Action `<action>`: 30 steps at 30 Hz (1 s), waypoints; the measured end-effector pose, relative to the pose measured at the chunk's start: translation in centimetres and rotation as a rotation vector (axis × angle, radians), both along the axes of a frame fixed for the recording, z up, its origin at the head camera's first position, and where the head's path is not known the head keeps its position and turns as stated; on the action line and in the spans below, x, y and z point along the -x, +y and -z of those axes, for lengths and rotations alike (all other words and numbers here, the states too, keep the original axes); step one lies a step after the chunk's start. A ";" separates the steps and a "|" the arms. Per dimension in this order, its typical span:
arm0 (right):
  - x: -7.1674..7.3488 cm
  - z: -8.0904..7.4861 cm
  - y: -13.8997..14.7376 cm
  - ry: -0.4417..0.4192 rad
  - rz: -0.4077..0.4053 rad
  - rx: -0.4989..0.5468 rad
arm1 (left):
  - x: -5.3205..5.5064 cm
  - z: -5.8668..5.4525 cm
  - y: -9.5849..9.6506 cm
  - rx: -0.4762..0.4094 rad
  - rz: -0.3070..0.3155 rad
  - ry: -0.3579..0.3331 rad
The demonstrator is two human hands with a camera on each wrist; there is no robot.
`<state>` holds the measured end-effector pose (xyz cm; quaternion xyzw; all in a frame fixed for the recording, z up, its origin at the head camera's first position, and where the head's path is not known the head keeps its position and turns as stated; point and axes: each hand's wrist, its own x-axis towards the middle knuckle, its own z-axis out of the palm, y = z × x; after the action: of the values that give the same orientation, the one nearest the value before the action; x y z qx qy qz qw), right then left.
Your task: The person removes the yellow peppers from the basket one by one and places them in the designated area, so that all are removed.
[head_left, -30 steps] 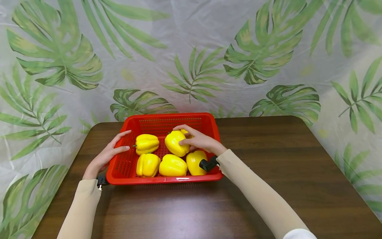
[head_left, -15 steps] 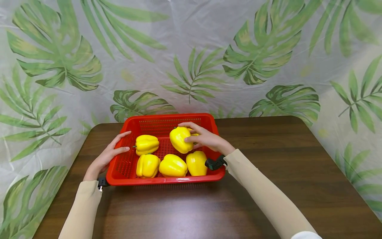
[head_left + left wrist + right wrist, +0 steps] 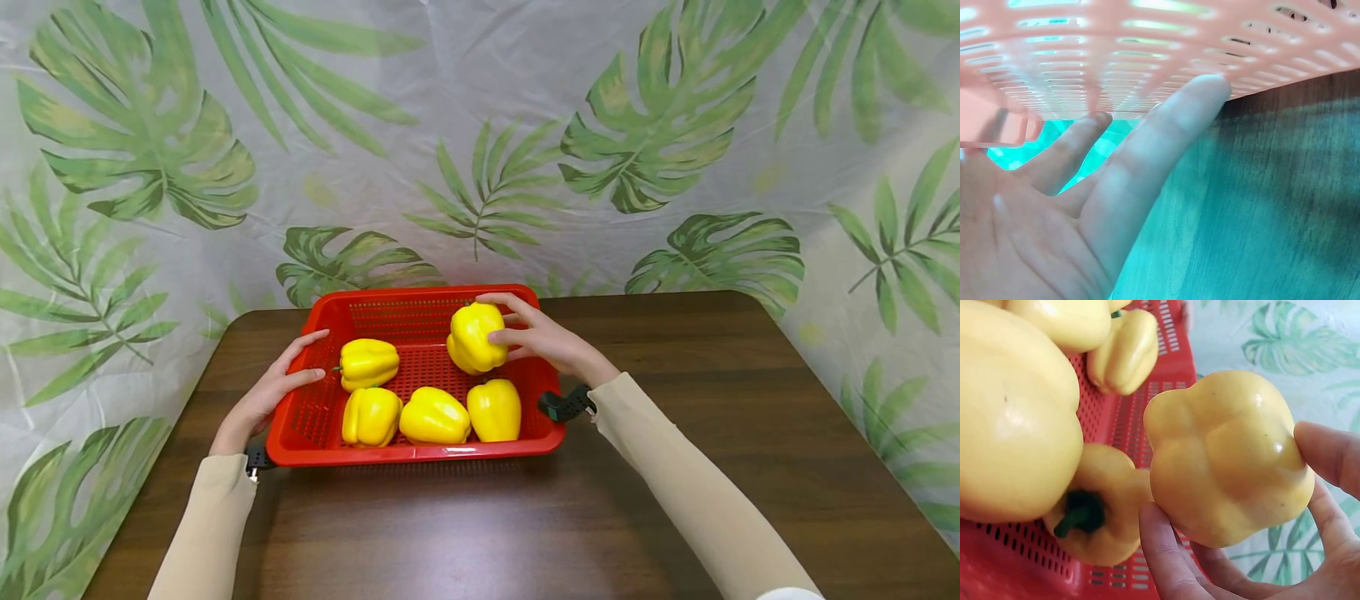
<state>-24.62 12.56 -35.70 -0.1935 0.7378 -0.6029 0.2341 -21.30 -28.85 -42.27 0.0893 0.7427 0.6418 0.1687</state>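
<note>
My right hand (image 3: 547, 337) holds a yellow bell pepper (image 3: 1229, 456) between thumb and fingers, tilted, over the back right part of a red perforated basket (image 3: 412, 454). Its lobed underside faces the right wrist camera. At the basket's left side, my left hand (image 3: 258, 400) grips the rim, with two digits over the top. The left wrist view has more of its fingers (image 3: 1154, 162) stretched along the outer slotted wall. Inside the basket lie more yellow peppers: one at back left (image 3: 369, 364), others along the front (image 3: 435, 415). Another, with a green stem (image 3: 1082, 512), shows below the held one.
The basket stands on a dark brown wooden table (image 3: 675, 400), towards its back left. Behind it hangs a pale cloth (image 3: 510, 83) printed with green leaves. Black camera straps (image 3: 566, 404) sit at both wrists.
My right hand has moved right and slightly up with the pepper, which has turned more upright. The left hand and the other peppers stay in place.
</note>
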 end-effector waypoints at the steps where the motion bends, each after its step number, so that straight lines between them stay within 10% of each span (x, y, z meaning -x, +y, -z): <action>1: 0.0 0.0 0.2 -0.001 0.005 -0.001 | 0.0 0.0 0.0 0.001 -0.002 0.001; 30: -0.1 -0.6 6.4 0.071 0.173 0.074 | -0.1 0.0 0.1 -0.004 -0.009 0.009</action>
<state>-24.54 18.98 -35.09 -0.1590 0.7367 -0.6406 0.1473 -21.16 -28.78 -42.30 0.0892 0.7427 0.6435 0.1623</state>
